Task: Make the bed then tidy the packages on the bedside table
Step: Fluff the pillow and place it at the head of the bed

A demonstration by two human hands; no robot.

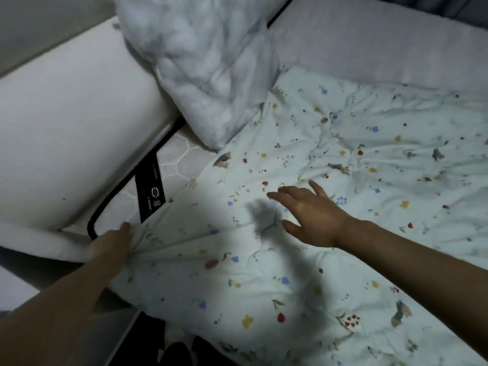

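A pale floral duvet [330, 159] lies spread over the bed, creased in the middle. My left hand [112, 245] grips its near-left corner, where the cloth bunches into folds fanning out from my fingers. Just above the duvet's centre, my right hand [310, 216] hovers flat with its fingers spread, casting a shadow to its left. A white pillow [208, 67] stands tilted against the headboard at the top. Bare quilted mattress [182, 159] with a black label [150, 191] shows beyond the duvet's left edge.
A white padded headboard [74, 122] runs along the left. A grey padded side panel [369, 46] borders the bed at the top right. Dark floor and dark shapes show below the bed's near edge [174, 350].
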